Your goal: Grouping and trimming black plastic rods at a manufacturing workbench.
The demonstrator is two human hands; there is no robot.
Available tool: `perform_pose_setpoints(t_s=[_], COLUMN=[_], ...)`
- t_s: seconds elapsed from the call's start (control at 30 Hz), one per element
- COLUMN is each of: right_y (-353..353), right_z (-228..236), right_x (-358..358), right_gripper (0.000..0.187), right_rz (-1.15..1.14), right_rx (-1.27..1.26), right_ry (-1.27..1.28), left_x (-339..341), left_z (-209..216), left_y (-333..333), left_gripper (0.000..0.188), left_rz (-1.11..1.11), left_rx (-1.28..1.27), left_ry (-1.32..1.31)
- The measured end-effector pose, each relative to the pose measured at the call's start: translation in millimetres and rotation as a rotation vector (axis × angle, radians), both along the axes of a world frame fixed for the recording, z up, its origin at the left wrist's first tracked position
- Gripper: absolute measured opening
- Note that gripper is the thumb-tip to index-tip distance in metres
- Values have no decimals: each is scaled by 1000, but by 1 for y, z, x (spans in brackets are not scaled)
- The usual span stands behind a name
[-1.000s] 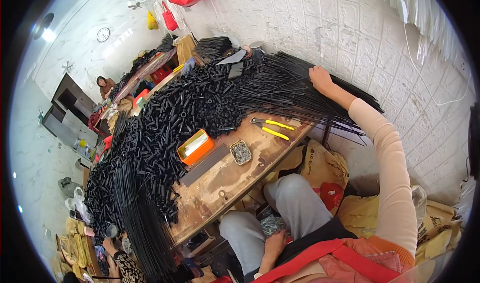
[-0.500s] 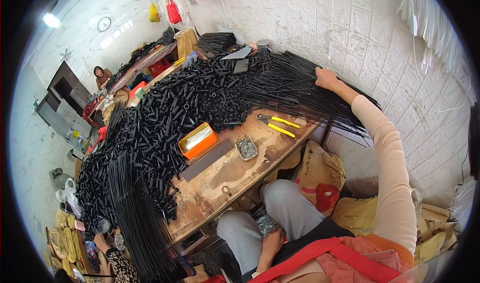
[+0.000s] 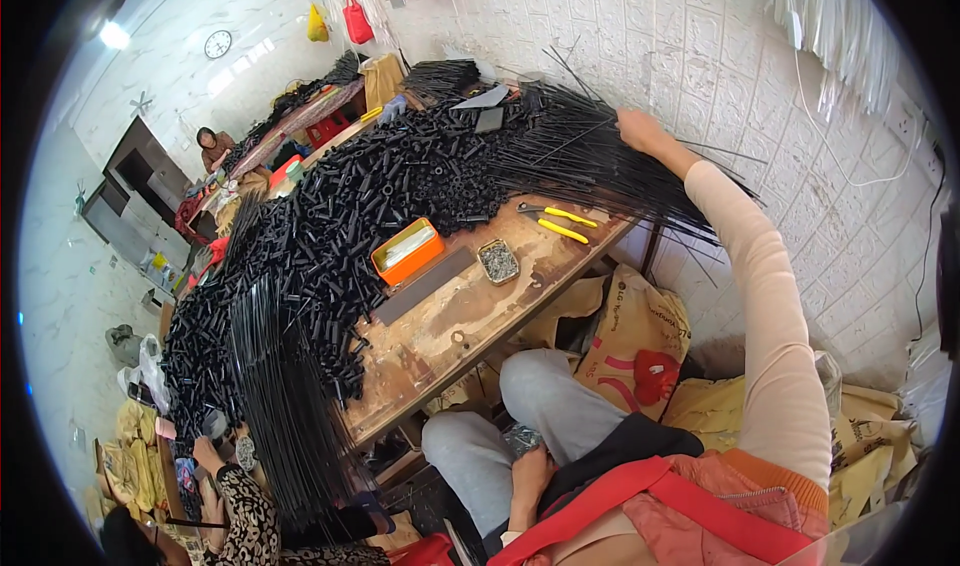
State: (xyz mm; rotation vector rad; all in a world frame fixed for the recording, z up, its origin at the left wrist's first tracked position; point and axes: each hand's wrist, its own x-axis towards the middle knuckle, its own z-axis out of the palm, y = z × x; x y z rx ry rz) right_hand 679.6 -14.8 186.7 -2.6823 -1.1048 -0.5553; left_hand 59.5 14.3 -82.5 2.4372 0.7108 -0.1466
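Observation:
My right arm stretches to the far right, where my right hand closes on thin black rods in a long, spread bundle on the bench's right end. A few rods stick out crosswise beside it. My left hand stays low in my lap, its fingers curled against a shiny, glinting thing between my thighs; the hand hides most of it. On the bench, nearest to the rods, lie yellow-handled pliers. A small tin of tiny metal pieces stands beside an orange box with pale contents.
A big heap of short black tubular parts covers much of the wooden bench. Another rod bundle hangs over its near left edge. A co-worker's patterned sleeve shows at lower left. Sacks stand beneath the bench.
Some rods near my right hand have shifted, with ends now sticking up and out to the side. My left hand stays in my lap. The whole view has shifted slightly.

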Motion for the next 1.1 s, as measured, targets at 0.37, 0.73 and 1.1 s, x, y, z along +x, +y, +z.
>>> perform_pose_setpoints(t_s=[0.37,0.73,1.1], right_y=[29,86,141], right_z=[29,112,160], right_x=[-14,10,-188], right_gripper=[42,57,40], right_rz=[27,104,740], right_rx=[-142,340,452], right_ry=[322,63,1259], left_x=[-14,17,34], left_z=[7,7,88], left_y=[-1,-5,24], left_gripper=[21,22,25], left_rz=[-5,-28,-165], left_rx=[96,52,-353], left_ry=[-214,-122,-537])
